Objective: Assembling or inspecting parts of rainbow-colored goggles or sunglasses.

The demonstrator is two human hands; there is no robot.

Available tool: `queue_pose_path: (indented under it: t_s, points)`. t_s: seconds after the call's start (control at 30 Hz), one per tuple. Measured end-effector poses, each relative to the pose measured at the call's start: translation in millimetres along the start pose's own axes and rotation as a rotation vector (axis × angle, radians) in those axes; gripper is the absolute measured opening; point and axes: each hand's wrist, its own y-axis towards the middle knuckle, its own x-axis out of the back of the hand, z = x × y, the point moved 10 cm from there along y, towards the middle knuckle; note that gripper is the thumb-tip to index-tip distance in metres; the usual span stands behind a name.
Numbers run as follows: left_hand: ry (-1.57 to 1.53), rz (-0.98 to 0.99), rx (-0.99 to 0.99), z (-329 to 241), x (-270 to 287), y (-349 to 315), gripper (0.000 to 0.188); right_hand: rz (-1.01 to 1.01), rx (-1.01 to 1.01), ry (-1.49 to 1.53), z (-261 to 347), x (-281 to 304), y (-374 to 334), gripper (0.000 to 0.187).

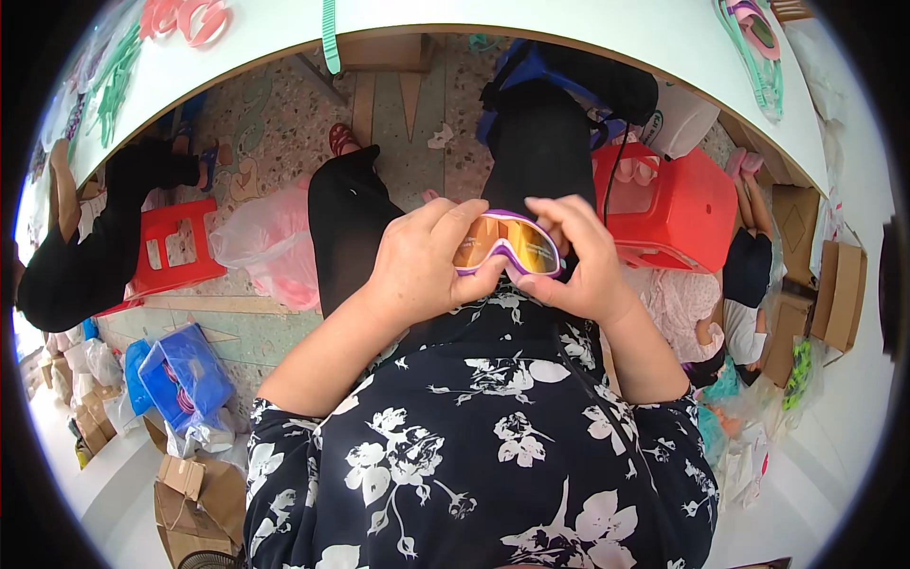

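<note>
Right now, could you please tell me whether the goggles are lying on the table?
No, the left hand and right hand hold the goggles between them, apart from the table.

Left grip and right grip close together, fingers curled, thumbs inward, forearms angled inward

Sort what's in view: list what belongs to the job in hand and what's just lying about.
Belongs to the job:
purple-and-white goggles, held by the left hand and right hand
green strap on the table, probably
pink straps, probably

Apparently just lying about:
red stool
pinkish plastic bag
open cardboard box
</note>
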Motion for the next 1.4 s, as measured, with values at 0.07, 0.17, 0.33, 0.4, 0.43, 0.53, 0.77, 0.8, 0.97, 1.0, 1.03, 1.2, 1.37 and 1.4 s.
queue_pose_path:
  t_s: [0.07,0.17,0.33,0.4,0.43,0.53,0.77,0.8,0.97,1.0,1.03,1.2,1.37,1.4]
  points:
    - [0.024,0.055,-0.001,-6.9,-3.9,-1.0,0.050,-0.052,0.144,-0.022,6.6,-5.8,-1.3,0.057]
    - [0.015,0.026,0.013,-12.4,2.3,1.2,0.054,-0.092,0.135,-0.023,3.1,-9.5,-3.9,0.045]
    - [-0.056,0.023,-0.238,-31.2,22.5,9.0,0.044,-0.078,0.059,0.105,-16.3,-7.4,-6.5,0.038]
    - [-0.146,0.069,-0.282,-31.9,18.9,4.7,0.037,-0.058,0.065,0.145,-17.6,-8.3,-6.5,0.036]
    - [-0.157,0.059,-0.294,-36.4,20.5,5.1,0.030,-0.046,0.070,0.164,-17.1,-9.1,-6.0,0.035]
    - [-0.194,0.051,-0.331,-43.9,17.5,2.4,0.030,-0.035,0.109,0.191,-10.5,-10.5,-6.3,0.033]
    - [-0.198,-0.030,-0.247,-28.9,14.0,-3.3,0.025,-0.149,0.161,0.114,-13.5,-14.3,-10.9,0.034]
    - [-0.174,-0.043,-0.233,-27.0,12.7,-6.1,0.025,-0.155,0.162,0.097,-13.6,-14.8,-11.3,0.035]
    - [0.011,-0.012,-0.172,-21.7,8.8,-2.4,0.041,-0.196,0.239,-0.057,-7.6,-4.8,-9.7,0.040]
    - [0.027,0.017,-0.145,-18.8,4.2,0.0,0.043,-0.201,0.266,-0.085,-5.4,-4.2,-9.3,0.041]
    - [0.044,0.046,-0.119,-15.6,-1.2,2.9,0.046,-0.207,0.276,-0.092,-5.4,-4.0,-8.3,0.042]
    - [-0.017,0.191,-0.099,-1.5,-29.9,4.0,0.053,-0.209,0.292,-0.126,-6.6,-4.1,-2.9,0.046]
    - [-0.055,0.208,-0.022,11.1,-39.4,6.7,0.043,-0.038,0.179,-0.015,-26.2,-16.5,4.9,0.048]
    - [-0.041,0.184,-0.024,12.7,-39.3,6.7,0.041,0.013,0.136,0.032,-31.6,-19.5,7.2,0.048]
